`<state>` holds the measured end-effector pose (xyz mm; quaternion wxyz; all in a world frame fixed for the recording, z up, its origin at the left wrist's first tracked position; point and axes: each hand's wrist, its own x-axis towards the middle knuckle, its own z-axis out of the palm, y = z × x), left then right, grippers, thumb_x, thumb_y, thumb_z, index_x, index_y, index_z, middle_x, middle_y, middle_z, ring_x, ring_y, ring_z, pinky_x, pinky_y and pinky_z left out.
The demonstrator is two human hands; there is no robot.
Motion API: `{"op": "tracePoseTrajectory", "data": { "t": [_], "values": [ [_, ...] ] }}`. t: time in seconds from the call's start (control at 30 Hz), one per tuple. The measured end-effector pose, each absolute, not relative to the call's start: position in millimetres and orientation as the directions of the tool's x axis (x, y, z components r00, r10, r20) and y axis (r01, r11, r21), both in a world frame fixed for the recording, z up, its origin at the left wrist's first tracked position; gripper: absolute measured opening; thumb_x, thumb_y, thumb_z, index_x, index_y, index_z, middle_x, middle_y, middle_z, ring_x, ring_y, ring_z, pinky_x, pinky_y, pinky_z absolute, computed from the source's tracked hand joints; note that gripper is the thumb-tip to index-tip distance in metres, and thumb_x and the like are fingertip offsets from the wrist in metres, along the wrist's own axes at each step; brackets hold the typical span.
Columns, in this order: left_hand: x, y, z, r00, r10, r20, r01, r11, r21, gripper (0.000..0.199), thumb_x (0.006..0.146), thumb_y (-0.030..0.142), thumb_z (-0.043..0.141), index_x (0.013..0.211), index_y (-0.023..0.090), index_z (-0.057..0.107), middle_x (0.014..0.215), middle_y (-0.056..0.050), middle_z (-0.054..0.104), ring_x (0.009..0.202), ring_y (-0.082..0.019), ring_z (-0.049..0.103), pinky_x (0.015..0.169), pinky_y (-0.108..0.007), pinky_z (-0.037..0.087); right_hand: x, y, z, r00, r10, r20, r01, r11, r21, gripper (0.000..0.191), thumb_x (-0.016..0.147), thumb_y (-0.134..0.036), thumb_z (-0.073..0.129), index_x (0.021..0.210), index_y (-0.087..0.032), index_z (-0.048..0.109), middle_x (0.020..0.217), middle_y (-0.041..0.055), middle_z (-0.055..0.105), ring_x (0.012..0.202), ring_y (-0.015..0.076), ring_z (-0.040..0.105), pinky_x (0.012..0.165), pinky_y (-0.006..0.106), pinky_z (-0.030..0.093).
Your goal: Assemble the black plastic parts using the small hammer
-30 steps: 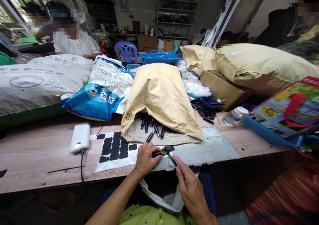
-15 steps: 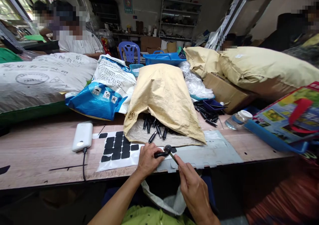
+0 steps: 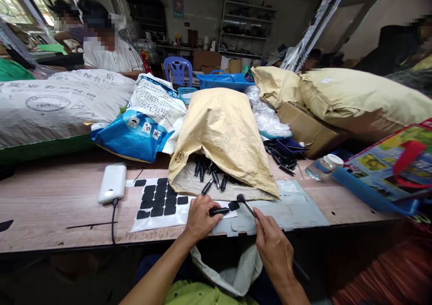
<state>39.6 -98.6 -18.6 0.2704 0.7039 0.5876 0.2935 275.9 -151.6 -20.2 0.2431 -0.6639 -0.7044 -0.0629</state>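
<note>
My left hand is closed around a black pen-shaped piece, its tapered end pointing right. In my right hand is a thin-handled tool with a round dark head; its exact kind I cannot make out. That head is beside a black rounded patch on the white sheet, apart from the pen-shaped piece. Just beyond my hands, a tan woven sack lies with its mouth towards me, and several black pen-shaped pieces show inside. A white sheet with black rounded squares lies left of my left hand.
A white power bank with a cable lies left. Behind are a blue-and-white sack and a large white sack. To the right are more black pieces, a jar and a blue tray. Co-workers sit beyond.
My right hand has moved right, taking the round-headed tool away from the pen-shaped piece. My left hand keeps its hold in nearly the same place. The view has shifted slightly.
</note>
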Motion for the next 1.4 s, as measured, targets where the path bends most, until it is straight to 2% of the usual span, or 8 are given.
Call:
{"op": "tracePoseTrajectory", "data": {
  "t": [0.2, 0.33, 0.57, 0.77, 0.87, 1.07, 1.3, 1.4],
  "values": [
    [40, -99, -20, 0.138, 0.983, 0.119, 0.678, -0.182, 0.712, 0.018, 0.075, 0.026, 0.078, 0.093, 0.029, 0.077, 0.093, -0.002, 0.069, 0.098, -0.024, 0.056, 0.088, -0.039, 0.039, 277, -144, -33, -0.01, 0.852, 0.523, 0.993, 0.069, -0.094, 0.035, 0.099, -0.019, 0.052, 0.127, -0.029, 0.07, 0.094, 0.0054, 0.067, 0.078, 0.0205, 0.053, 0.073, 0.034, 0.038],
    [40, -100, -21, 0.137, 0.982, 0.134, 0.676, -0.191, 0.711, 0.017, 0.075, 0.024, 0.079, 0.091, 0.028, 0.077, 0.091, -0.001, 0.068, 0.097, -0.023, 0.056, 0.086, -0.037, 0.038, 270, -144, -38, 0.059, 0.827, 0.559, 0.996, -0.015, -0.082, 0.034, 0.097, -0.018, 0.057, 0.124, -0.033, 0.072, 0.094, 0.0035, 0.068, 0.082, 0.02, 0.053, 0.075, 0.035, 0.033],
    [35, -99, -19, 0.196, 0.97, 0.144, 0.673, -0.24, 0.7, 0.013, 0.085, 0.033, 0.075, 0.097, 0.028, 0.075, 0.092, -0.002, 0.067, 0.097, -0.024, 0.056, 0.085, -0.039, 0.036, 280, -143, -52, -0.04, 0.802, 0.596, 0.998, 0.06, -0.014, 0.039, 0.094, -0.015, 0.058, 0.127, -0.031, 0.071, 0.1, 0.0048, 0.067, 0.088, 0.0215, 0.055, 0.078, 0.035, 0.034],
    [45, -142, -8, 0.549, 0.792, 0.266, 0.505, -0.568, 0.65, 0.025, 0.102, 0.036, 0.049, 0.113, 0.022, 0.067, 0.101, -0.008, 0.068, 0.094, -0.022, 0.059, 0.084, -0.036, 0.042, 282, -142, -53, -0.046, 0.813, 0.58, 0.999, 0.054, 0.004, 0.041, 0.094, -0.016, 0.057, 0.129, -0.032, 0.069, 0.1, 0.0047, 0.067, 0.087, 0.0215, 0.053, 0.075, 0.035, 0.033],
    [55, -173, -20, 0.668, 0.737, 0.103, 0.508, -0.553, 0.661, 0.027, 0.103, 0.036, 0.045, 0.116, 0.024, 0.065, 0.099, -0.006, 0.07, 0.089, -0.021, 0.065, 0.076, -0.032, 0.045, 283, -142, -55, -0.048, 0.81, 0.584, 0.998, 0.062, -0.004, 0.042, 0.094, -0.016, 0.056, 0.13, -0.032, 0.068, 0.101, 0.005, 0.066, 0.088, 0.0218, 0.053, 0.077, 0.036, 0.034],
    [48, -189, -56, 0.361, 0.857, -0.369, 0.858, -0.15, 0.491, 0.02, 0.094, 0.031, 0.053, 0.1, 0.024, 0.07, 0.099, -0.008, 0.076, 0.097, -0.029, 0.072, 0.08, -0.037, 0.051, 285, -142, -56, -0.06, 0.805, 0.59, 0.997, 0.081, -0.01, 0.041, 0.094, -0.017, 0.056, 0.13, -0.032, 0.068, 0.101, 0.005, 0.066, 0.088, 0.0217, 0.054, 0.077, 0.035, 0.034],
    [46, -192, -52, 0.443, 0.805, -0.396, 0.843, -0.224, 0.488, 0.022, 0.088, 0.029, 0.056, 0.101, 0.023, 0.072, 0.101, -0.011, 0.077, 0.096, -0.033, 0.073, 0.078, -0.04, 0.053, 284, -141, -56, -0.063, 0.78, 0.622, 0.996, 0.088, -0.01, 0.04, 0.093, -0.017, 0.057, 0.129, -0.031, 0.069, 0.1, 0.0049, 0.066, 0.088, 0.0211, 0.053, 0.077, 0.035, 0.034],
    [52, -192, -34, 0.51, 0.816, -0.271, 0.763, -0.284, 0.581, 0.016, 0.088, 0.028, 0.058, 0.093, 0.024, 0.073, 0.092, -0.007, 0.077, 0.088, -0.028, 0.073, 0.074, -0.035, 0.051, 285, -141, -56, -0.064, 0.775, 0.628, 0.996, 0.086, -0.005, 0.039, 0.094, -0.018, 0.058, 0.128, -0.032, 0.068, 0.1, 0.004, 0.066, 0.087, 0.0205, 0.053, 0.077, 0.035, 0.034]
  ]
}}
